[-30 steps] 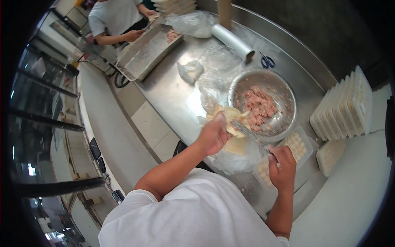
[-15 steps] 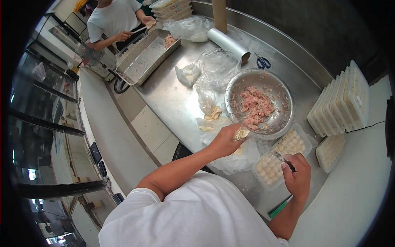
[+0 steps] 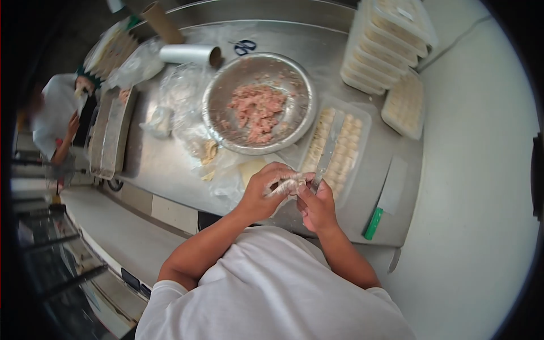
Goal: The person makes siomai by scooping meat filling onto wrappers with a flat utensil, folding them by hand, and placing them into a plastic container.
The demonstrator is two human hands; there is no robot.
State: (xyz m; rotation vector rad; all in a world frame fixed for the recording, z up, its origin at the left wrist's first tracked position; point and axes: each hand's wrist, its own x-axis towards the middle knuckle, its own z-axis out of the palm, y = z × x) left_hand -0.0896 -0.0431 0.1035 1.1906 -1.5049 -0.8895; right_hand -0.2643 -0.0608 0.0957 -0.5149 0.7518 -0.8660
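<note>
My left hand (image 3: 265,191) is curled round a pale, floury dumpling (image 3: 292,184), mostly hidden by the fingers. Against it, the fingertips of my right hand (image 3: 317,207) touch the dough while also gripping a flat metal filling spatula (image 3: 328,147), whose smeared blade points away over the tray. Just beyond both hands stands a steel bowl (image 3: 309,113) of pinkish minced meat (image 3: 258,110). A clear plastic tray (image 3: 362,130) with rows of small dumplings (image 3: 347,144) lies under the blade. Dough wrappers (image 3: 250,169) rest on plastic left of the bowl.
A green-handled knife (image 3: 374,222) lies at right. Stacked plastic trays (image 3: 385,48) stand at back right. Scissors (image 3: 243,46), a film roll (image 3: 190,55) and plastic bags (image 3: 184,90) lie behind. At far left, a co-worker (image 3: 59,107) stands by a metal pan (image 3: 116,136).
My hands have come together in front of my body, the left still holding dough, the right bringing the spatula over from the tray. The view has turned to the right.
</note>
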